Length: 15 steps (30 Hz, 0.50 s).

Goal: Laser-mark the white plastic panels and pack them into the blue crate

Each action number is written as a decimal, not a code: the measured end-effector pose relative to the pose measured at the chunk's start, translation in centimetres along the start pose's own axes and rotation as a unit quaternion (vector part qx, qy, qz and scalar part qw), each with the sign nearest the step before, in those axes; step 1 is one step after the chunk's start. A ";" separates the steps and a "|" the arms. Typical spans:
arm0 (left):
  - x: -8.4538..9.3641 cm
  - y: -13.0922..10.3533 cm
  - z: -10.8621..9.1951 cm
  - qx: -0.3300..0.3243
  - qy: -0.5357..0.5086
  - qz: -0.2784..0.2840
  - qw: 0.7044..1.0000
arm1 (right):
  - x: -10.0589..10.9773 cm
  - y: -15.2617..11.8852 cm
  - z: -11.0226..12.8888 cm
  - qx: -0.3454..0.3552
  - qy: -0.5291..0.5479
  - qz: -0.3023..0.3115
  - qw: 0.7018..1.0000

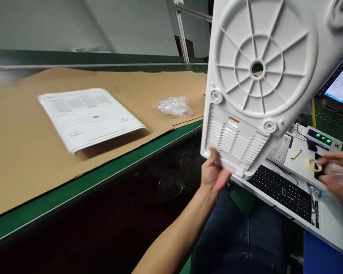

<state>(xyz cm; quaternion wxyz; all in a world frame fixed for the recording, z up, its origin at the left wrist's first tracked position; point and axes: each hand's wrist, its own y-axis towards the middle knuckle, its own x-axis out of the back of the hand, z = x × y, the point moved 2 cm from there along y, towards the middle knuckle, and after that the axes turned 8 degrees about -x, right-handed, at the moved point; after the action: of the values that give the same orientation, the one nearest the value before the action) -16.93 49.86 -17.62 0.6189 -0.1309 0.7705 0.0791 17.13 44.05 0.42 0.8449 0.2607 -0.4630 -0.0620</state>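
A grey wall (125, 26) stands behind a green-edged table (125, 152) spread with brown cardboard (14, 125). On the cardboard at the left lies a white panel (88, 121) with slotted patches, its near edge bent down. Right of it, apart, sits a crumpled clear plastic wrap (175, 106). Farther right, the left hand (213, 171) holds a white molded cover (257, 91) by its lower edge, fingers closed on that edge, the cover raised and tilted in the air. The cover shows a ribbed round section with a central hole, and slots below. Beyond its lower end are a black keyboard (284, 192) and, on a white desk (300, 167), a yellow cutter (296, 154), a roll of yellow tape (314, 165) and a power strip (323, 138) with green lights. At the far right, the blurred right hand (338, 177) has its fingers partly curled around clear plastic (337, 172), near the tape, below a lit monitor (341, 83).
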 end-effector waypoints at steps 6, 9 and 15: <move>-2.8 -3.0 6.1 0.138 -0.009 0.047 0.989 | -11.9 0.6 5.7 -0.060 0.218 0.010 0.974; -1.8 -2.5 7.4 0.153 0.072 0.037 0.985 | -12.4 0.2 6.8 -0.025 0.184 -0.089 0.978; 1.0 1.4 3.0 -0.064 0.283 0.057 0.955 | -5.8 -0.1 4.1 0.222 -0.076 -0.122 0.964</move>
<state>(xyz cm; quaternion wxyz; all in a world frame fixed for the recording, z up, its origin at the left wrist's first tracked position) -14.73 51.95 -19.30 0.3606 -0.1427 0.9135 0.1231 10.52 44.37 -2.16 0.7145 0.4905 -0.4923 -0.0803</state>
